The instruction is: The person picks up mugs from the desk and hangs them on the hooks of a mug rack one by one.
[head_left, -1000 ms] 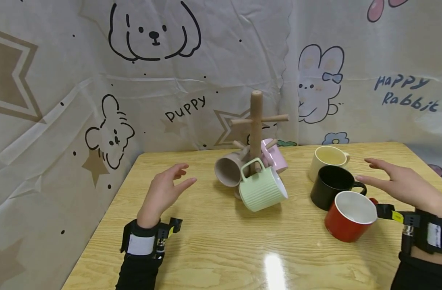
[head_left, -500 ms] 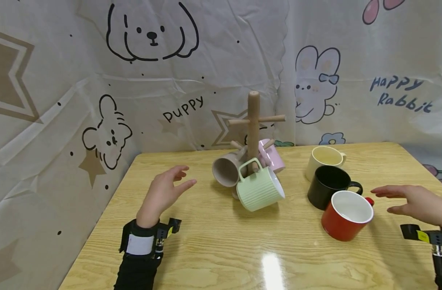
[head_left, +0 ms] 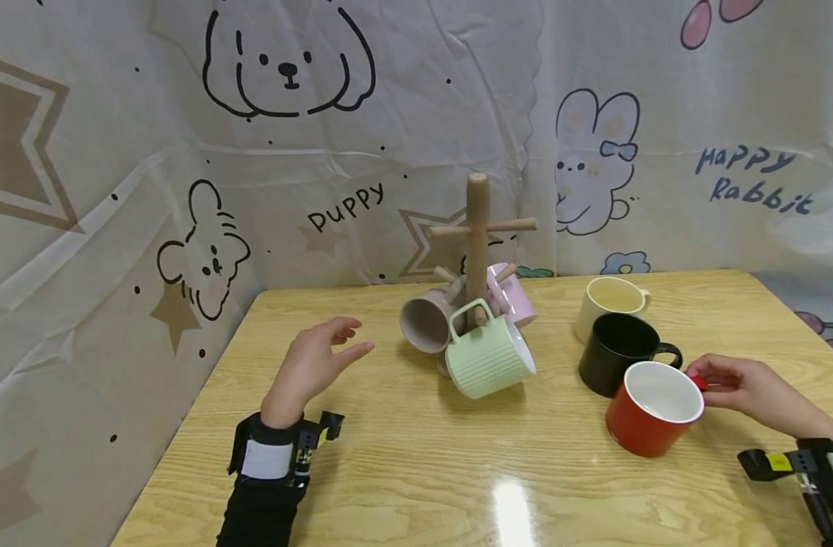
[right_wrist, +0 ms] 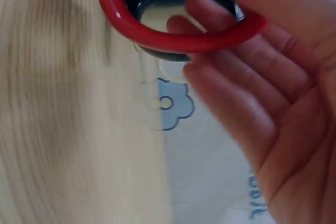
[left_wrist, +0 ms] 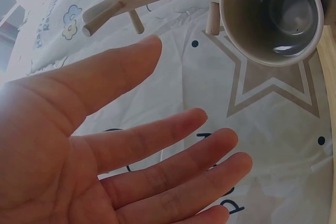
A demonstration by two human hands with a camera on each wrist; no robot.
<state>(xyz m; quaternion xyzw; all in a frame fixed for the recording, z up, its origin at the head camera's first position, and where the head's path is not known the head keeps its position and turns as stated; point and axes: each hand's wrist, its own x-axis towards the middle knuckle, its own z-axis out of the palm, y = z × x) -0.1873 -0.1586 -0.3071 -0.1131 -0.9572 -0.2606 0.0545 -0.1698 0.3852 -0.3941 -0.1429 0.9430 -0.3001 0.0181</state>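
Note:
On the right of the table stands a red mug point(head_left: 651, 414) with a white inside. My right hand point(head_left: 754, 391) is at its handle; in the right wrist view fingertips pass through the red handle point(right_wrist: 173, 40) and the thumb lies against it. Left of the mug tree, my left hand point(head_left: 313, 365) hovers with fingers spread and holds nothing. The wooden mug tree point(head_left: 478, 243) carries a pale green ribbed mug point(head_left: 487, 361), a grey-brown mug point(head_left: 426, 323) and a pink mug point(head_left: 515, 296). The left hand is nearest the grey-brown mug, apart from it.
A black mug point(head_left: 617, 357) stands just behind the red one, and a cream mug point(head_left: 610, 300) behind that. The upper pegs point(head_left: 515, 225) of the tree stick out sideways. A patterned cloth point(head_left: 361, 144) hangs along the table's back and left side.
My right hand has moved from beside the black mug, out to the right, then in to the red mug's handle, which it now grips. The left hand has stayed almost still.

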